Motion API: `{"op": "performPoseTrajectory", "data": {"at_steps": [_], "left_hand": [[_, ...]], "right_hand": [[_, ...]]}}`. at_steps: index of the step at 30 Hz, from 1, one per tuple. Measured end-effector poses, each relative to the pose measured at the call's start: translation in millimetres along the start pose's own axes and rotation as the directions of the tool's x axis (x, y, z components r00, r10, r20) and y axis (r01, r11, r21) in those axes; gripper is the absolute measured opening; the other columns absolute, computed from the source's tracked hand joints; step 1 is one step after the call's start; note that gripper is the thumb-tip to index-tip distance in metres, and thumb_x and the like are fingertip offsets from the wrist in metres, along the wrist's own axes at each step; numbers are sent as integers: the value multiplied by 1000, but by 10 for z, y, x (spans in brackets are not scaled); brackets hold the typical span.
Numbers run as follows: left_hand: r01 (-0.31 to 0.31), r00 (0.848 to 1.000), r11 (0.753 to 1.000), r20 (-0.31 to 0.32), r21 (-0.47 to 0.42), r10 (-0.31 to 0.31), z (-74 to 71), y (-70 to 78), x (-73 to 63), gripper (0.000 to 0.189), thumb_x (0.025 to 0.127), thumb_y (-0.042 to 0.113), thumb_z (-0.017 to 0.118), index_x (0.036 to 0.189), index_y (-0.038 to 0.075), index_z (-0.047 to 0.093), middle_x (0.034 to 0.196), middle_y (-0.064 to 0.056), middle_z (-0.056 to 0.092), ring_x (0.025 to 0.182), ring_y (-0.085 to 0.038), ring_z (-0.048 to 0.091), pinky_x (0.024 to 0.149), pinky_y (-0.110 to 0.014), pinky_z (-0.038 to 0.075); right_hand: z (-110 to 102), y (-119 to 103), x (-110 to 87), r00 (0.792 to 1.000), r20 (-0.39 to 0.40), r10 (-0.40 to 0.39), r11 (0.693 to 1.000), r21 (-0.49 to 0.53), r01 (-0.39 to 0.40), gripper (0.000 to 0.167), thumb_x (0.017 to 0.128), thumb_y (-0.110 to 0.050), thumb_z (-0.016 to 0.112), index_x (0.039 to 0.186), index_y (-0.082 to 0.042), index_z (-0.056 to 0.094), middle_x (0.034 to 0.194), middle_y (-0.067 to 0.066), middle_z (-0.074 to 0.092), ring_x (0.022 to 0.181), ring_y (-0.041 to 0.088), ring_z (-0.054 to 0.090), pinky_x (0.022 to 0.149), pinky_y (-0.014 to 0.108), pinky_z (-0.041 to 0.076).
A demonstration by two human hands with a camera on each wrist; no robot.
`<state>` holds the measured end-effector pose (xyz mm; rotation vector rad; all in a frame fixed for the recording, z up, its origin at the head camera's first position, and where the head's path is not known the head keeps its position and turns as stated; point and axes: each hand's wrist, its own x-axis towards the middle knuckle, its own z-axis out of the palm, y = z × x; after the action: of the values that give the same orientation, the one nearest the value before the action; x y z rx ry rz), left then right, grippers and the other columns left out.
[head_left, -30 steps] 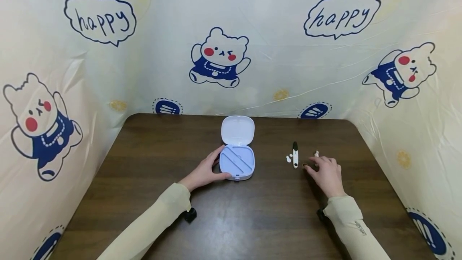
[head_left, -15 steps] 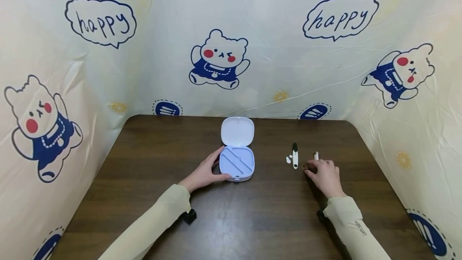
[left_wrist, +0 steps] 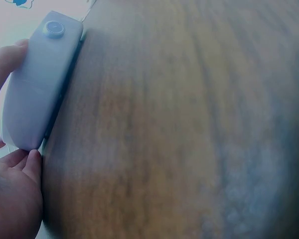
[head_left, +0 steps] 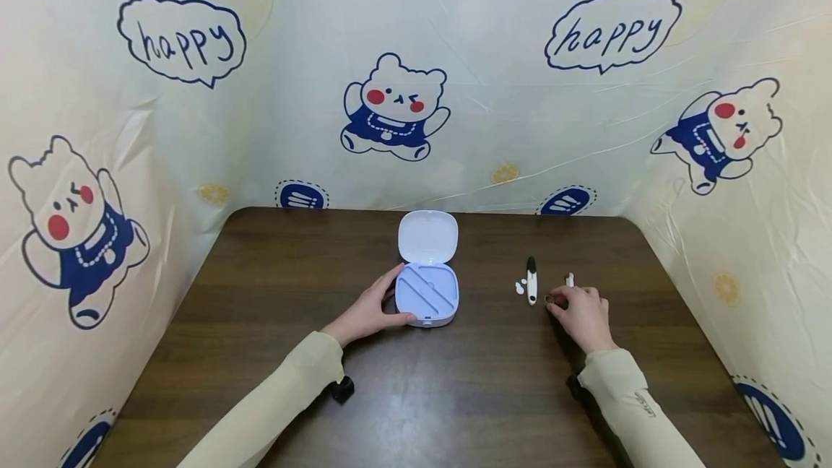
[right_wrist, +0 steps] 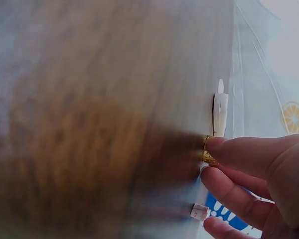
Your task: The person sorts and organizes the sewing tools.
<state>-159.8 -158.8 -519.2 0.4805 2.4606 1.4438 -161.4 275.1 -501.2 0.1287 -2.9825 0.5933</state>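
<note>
My left hand point(head_left: 370, 307) grips the left side of a light blue box point(head_left: 426, 292), thumb at its front and fingers at its back. The box's lid stands open, and diagonal dividers cross its inside. A round button point(left_wrist: 54, 29) shows on the front in the left wrist view. At the right, my right hand point(head_left: 585, 316) pinches a gold patterned ring point(right_wrist: 208, 150) between thumb and fingers, close to the tabletop. Left of that hand lies a slim white tool with a dark end point(head_left: 531, 282). Just beyond the fingers is a small white roll-like piece point(right_wrist: 199, 212) with a printed number.
Small white pieces point(head_left: 520, 287) lie left of the slim white tool. The brown wooden table point(head_left: 416, 396) ends at the back against a printed curtain point(head_left: 494, 92), which also hangs along both sides.
My right hand has moved slightly left and its fingertips have come together on the gold ring. The left hand keeps its hold on the box.
</note>
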Motion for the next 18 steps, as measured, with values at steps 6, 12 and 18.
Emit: {"op": "performPoseTrajectory", "data": {"at_steps": [6, 12, 18], "left_hand": [[9, 1000, 1000, 5, -10, -9, 6, -15, -14, 110, 87, 40, 86, 168, 15, 16, 172, -8, 22, 155, -26, 29, 123, -44, 34], [5, 1000, 1000, -1, -18, -5, 3, -5, -17, 109, 87, 39, 86, 168, 18, 17, 172, -8, 22, 155, -26, 29, 123, -44, 34], [4, 1000, 1000, -3, -14, -4, -7, 6, -12, 108, 87, 38, 86, 168, 20, 18, 171, -8, 23, 155, -27, 29, 122, -45, 34]], "right_hand": [[6, -6, -4, 1000, 6, 3, 1000, 13, -3, 19, 92, -17, 79, 107, -6, 77, 92, 9, 75, 110, 47, 53, 87, 64, 36], [-24, -55, -26, 1000, 13, -2, 1000, 31, 2, 16, 93, -16, 78, 105, -6, 78, 92, 9, 76, 110, 46, 53, 88, 63, 36], [-69, -143, -58, 1000, 1, -15, 999, 50, 15, 16, 92, -13, 79, 106, -5, 78, 94, 11, 77, 111, 45, 53, 90, 63, 35]]}}
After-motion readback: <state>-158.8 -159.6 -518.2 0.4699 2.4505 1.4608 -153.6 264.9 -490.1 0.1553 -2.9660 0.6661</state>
